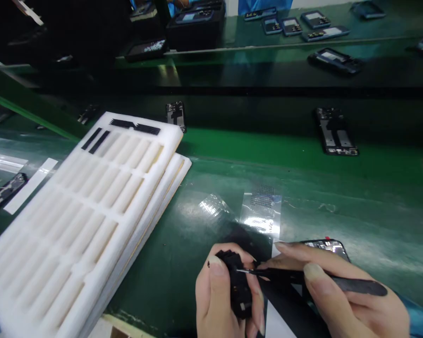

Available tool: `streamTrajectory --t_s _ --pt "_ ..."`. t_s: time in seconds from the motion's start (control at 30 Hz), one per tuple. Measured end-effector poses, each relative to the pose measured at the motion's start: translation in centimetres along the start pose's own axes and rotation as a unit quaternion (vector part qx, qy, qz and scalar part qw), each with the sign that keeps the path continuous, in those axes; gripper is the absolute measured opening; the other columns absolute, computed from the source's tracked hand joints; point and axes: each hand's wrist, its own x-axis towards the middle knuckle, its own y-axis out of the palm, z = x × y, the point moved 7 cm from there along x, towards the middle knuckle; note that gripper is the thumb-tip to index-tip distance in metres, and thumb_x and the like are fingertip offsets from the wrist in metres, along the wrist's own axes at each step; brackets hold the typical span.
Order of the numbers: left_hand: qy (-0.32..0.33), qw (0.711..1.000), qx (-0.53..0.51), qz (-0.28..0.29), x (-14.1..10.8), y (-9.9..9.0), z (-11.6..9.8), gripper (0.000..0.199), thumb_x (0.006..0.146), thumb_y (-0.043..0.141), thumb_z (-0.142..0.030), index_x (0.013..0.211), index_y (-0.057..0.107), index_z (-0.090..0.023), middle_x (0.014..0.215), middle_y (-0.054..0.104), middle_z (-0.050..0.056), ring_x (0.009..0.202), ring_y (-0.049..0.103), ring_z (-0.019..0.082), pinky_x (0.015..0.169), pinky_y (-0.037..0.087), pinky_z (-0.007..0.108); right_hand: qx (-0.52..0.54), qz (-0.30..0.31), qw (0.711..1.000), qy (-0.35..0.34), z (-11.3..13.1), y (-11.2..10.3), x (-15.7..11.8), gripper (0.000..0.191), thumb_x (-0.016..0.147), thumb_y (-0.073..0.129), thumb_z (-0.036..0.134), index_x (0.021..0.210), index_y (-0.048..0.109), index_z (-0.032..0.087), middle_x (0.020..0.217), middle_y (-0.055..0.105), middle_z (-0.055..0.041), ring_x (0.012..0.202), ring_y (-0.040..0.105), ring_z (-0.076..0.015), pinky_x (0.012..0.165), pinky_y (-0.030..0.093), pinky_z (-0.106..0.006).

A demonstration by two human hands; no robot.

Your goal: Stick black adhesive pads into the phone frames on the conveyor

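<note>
My left hand (216, 291) is closed around a small black molded part (240, 293), held upright between thumb and fingers. In my right hand (334, 286) is a pair of black tweezers (359, 284), pinched between thumb and forefinger. Their silvery tips meet the upper face of the black part; whether anything tiny sits between them I cannot tell. Partly behind my right hand lies an opened phone (333, 246) with its circuit board showing. Just beyond my hands is a clear plastic sheet (262, 213) bearing a grid of small dark pieces.
Stacked white foam trays (130, 225) with slots fill the left side, a few black strips in the top one. Phone bodies, one at the right (335, 131) and another behind the trays (176, 115), lie on the green belt. A shelf (232, 42) behind carries several phone frames.
</note>
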Motion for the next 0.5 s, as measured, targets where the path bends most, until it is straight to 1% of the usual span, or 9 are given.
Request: streamTrajectory --t_s 0.1,0.23,0.3,0.37,0.5 --pt "0.021 1.000 0.010 0.015 0.06 0.15 -0.19 0.049 0.089 0.057 -0.066 0.084 0.065 -0.018 0.051 0.059 -0.001 0.032 0.043 0.005 0.034 0.029 0.013 -0.001 0.013 1.000 -0.006 -0.07 0.03 0.16 0.021 0.098 0.059 0.041 0.109 0.078 0.041 0.086 0.082 0.0036 0.074 0.079 -0.0170 0.075 0.064 -0.020" --pt "0.015 1.000 0.018 0.003 0.18 0.04 0.17 0.050 0.091 0.053 -0.066 0.084 0.064 -0.018 0.048 0.056 -0.001 0.033 0.043 0.005 0.036 0.031 0.013 0.031 0.033 0.999 -0.012 -0.06 0.48 0.22 0.024 0.100 0.057 0.039 0.115 0.075 0.043 0.086 0.082 0.0041 0.073 0.079 -0.0168 0.077 0.064 -0.020" --pt "0.014 0.999 0.028 0.009 0.22 0.07 0.24 0.050 0.093 0.050 -0.065 0.086 0.064 -0.018 0.049 0.056 -0.001 0.034 0.041 0.005 0.036 0.030 0.013 0.039 0.033 0.999 -0.013 -0.12 0.58 0.26 0.025 0.100 0.057 0.037 0.117 0.074 0.042 0.087 0.082 0.0037 0.074 0.080 -0.0168 0.078 0.064 -0.019" --pt "0.011 0.999 0.031 0.017 0.24 0.14 0.23 0.049 0.094 0.048 -0.064 0.089 0.064 -0.018 0.052 0.059 0.000 0.035 0.041 0.006 0.036 0.029 0.014 0.027 0.034 0.999 -0.008 -0.31 0.57 0.25 0.025 0.100 0.056 0.038 0.118 0.073 0.043 0.090 0.082 0.0044 0.077 0.080 -0.0171 0.076 0.064 -0.018" --pt "0.003 1.000 0.013 0.023 0.26 0.25 0.20 0.047 0.096 0.047 -0.062 0.092 0.065 -0.019 0.054 0.061 0.000 0.037 0.043 0.006 0.039 0.033 0.014 -0.037 0.037 0.999 -0.004 -0.73 0.25 0.07 0.025 0.099 0.057 0.041 0.119 0.072 0.046 0.091 0.082 0.0061 0.083 0.080 -0.0189 0.076 0.065 -0.020"
